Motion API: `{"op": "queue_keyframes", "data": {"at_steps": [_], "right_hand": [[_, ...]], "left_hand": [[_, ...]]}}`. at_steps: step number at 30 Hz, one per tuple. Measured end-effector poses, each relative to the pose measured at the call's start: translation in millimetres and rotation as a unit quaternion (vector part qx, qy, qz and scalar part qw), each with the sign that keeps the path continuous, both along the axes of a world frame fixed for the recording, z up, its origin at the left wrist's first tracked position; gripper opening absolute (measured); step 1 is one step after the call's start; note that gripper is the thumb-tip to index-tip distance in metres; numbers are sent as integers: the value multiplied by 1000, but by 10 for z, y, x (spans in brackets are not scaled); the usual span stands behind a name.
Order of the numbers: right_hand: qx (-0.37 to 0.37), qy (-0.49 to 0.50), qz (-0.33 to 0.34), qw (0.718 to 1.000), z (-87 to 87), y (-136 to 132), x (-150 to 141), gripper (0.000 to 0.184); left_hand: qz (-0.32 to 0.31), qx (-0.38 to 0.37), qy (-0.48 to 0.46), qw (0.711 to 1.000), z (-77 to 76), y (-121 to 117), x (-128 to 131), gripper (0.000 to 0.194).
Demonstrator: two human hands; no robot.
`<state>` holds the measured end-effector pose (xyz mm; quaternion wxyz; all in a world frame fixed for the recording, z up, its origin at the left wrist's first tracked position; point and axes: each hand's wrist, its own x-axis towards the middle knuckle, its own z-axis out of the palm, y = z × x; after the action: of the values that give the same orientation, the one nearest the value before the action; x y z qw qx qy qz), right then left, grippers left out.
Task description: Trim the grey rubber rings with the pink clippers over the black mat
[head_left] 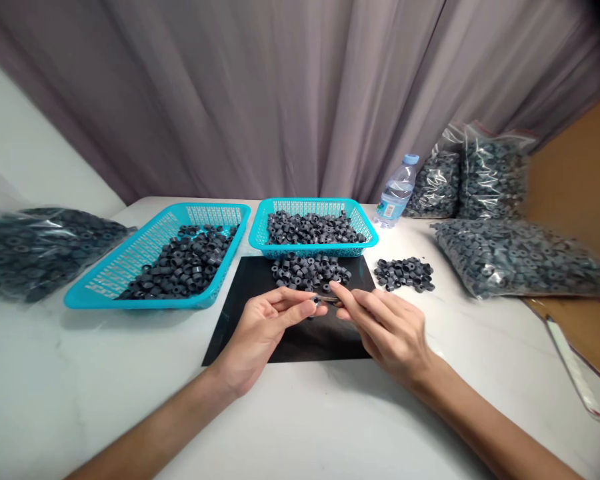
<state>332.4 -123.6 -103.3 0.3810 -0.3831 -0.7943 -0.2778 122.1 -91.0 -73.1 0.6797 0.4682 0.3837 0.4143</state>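
Note:
My left hand point(265, 327) pinches a small dark grey rubber-like ring point(316, 301) between thumb and fingertips, above a black mat point(250, 287). Close beside it, my right hand point(390, 327) is closed around a thin metallic tool point(332, 299). The tool's tip meets the ring or lies very near it; its exact kind is mostly hidden by my fingers. Just beyond both hands, a heap of similar grey rings point(307, 272) lies on the mat. To the right of the mat, a smaller pile of dark pieces point(405, 274) rests on the white table point(300, 427).
Two blue plastic baskets, one at left point(75, 297) and one at the back point(260, 248), hold many rings. Filled clear bags stand at left point(45, 243) and right point(520, 257). A water bottle point(397, 190) stands behind; a white-handled tool point(573, 367) lies far right.

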Motion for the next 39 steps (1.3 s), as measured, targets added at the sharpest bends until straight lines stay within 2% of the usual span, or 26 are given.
{"op": "queue_keyframes", "data": {"at_steps": [9, 18, 34, 39], "right_hand": [[-9, 27, 7, 1000, 24, 14, 17, 53], [-18, 25, 11, 999, 36, 12, -29, 56], [20, -32, -19, 999, 13, 7, 15, 59], [18, -16, -11, 1000, 41, -4, -6, 59]], "left_hand": [[17, 19, -7, 1000, 45, 9, -6, 16], [21, 17, 8, 1000, 7, 9, -21, 19], [9, 6, -4, 1000, 2, -2, -1, 20], [6, 9, 6, 1000, 10, -8, -9, 19]]}}
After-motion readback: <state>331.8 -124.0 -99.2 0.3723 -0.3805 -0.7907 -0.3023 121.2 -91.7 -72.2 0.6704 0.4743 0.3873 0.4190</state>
